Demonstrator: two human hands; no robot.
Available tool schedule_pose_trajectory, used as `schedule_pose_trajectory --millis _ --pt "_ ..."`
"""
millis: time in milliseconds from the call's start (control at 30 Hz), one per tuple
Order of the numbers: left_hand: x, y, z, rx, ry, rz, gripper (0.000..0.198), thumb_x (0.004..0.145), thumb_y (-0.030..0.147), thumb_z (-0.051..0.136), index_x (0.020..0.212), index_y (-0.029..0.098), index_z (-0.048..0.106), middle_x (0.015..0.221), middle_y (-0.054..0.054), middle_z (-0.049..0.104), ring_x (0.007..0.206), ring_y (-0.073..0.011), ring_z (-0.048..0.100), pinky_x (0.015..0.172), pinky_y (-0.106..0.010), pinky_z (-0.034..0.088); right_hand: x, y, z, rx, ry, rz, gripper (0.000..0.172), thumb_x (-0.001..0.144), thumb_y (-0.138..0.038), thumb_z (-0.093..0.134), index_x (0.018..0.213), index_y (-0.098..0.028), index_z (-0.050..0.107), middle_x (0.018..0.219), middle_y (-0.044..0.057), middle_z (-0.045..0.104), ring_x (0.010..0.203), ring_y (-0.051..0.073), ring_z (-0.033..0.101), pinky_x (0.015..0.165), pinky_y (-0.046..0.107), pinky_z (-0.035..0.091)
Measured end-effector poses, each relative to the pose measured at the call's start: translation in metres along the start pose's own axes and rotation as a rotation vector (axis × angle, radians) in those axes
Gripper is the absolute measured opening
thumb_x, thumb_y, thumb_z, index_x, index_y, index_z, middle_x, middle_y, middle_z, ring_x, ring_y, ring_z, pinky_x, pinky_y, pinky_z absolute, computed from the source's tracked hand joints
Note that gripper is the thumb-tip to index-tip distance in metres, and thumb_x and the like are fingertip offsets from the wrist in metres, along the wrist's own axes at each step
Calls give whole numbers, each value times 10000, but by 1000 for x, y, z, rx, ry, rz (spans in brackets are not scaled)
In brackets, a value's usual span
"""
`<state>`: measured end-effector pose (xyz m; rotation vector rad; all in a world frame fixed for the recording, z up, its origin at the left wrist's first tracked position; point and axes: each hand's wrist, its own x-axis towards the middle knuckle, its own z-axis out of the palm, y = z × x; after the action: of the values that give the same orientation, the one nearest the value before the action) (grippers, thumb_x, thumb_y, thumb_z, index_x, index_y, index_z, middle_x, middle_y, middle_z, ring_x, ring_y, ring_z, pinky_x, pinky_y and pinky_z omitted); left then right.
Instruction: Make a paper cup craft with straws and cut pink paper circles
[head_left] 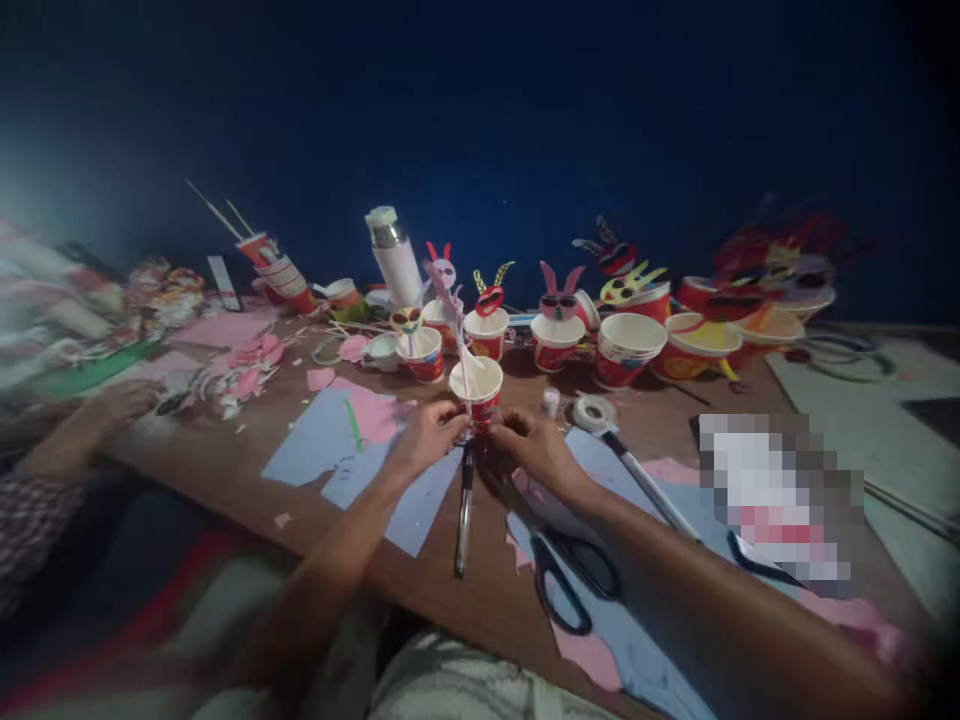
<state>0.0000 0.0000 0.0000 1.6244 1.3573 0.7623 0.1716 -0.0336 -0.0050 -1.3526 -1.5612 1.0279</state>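
A red-and-white paper cup [487,403] stands upright in front of me on the table. A thin pale strip [464,372] rises along its left side past the rim. My left hand [429,437] is closed at the cup's lower left, its fingertips by the foot of the strip. From the right, my right hand [534,446] grips the cup low down with curled fingers; the fingertips are partly hidden. A black pen [464,515] lies just below the cup. Black-handled scissors [564,585] rest under my right forearm on blue and pink paper.
Behind stand several paper cups [631,345] with paper animal faces [559,300], and a white flask [397,265]. Blue paper sheets [307,440] lie left, a tape roll [594,412] right. Another person's hand [124,405] is at the far left, near pink scraps [251,365].
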Motion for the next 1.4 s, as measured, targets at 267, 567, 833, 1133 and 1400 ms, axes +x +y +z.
schedule_pose_trajectory --millis 267,567,833,1133,1400 --pt "0 3 4 -51 -3 -5 164 727 292 544 729 132 580 566 1 588 441 -78 502 416 -180 390 8 3 7 -98 32 -35 209 792 -314 468 715 -195 622 536 -20 625 494 131 572 465 208 380" --pt "2 0 8 -109 1 -22 74 713 180 505 700 132 560 566 6 591 430 -72 515 442 -187 413 8 6 10 -268 108 -47 213 793 -296 462 726 -199 640 609 4 659 581 151 596 504 214 356" --pt "-3 9 9 -141 -3 -43 118 676 153 530 769 124 597 592 4 607 456 -68 521 456 -174 420 7 3 11 -391 142 -41 214 795 -297 467 744 -208 655 658 13 679 615 158 603 522 224 328" --pt "-5 6 9 -169 -25 -25 204 666 230 607 843 128 610 615 10 597 503 -80 531 469 -182 429 7 2 13 -440 136 -31 235 812 -310 460 769 -204 665 726 35 707 662 167 630 542 222 340" --pt "-1 -1 12 -145 -7 0 253 671 274 622 873 122 611 622 -1 590 523 -91 527 475 -190 430 8 3 14 -437 135 -30 248 819 -311 452 765 -201 667 713 32 705 653 162 627 537 216 344"
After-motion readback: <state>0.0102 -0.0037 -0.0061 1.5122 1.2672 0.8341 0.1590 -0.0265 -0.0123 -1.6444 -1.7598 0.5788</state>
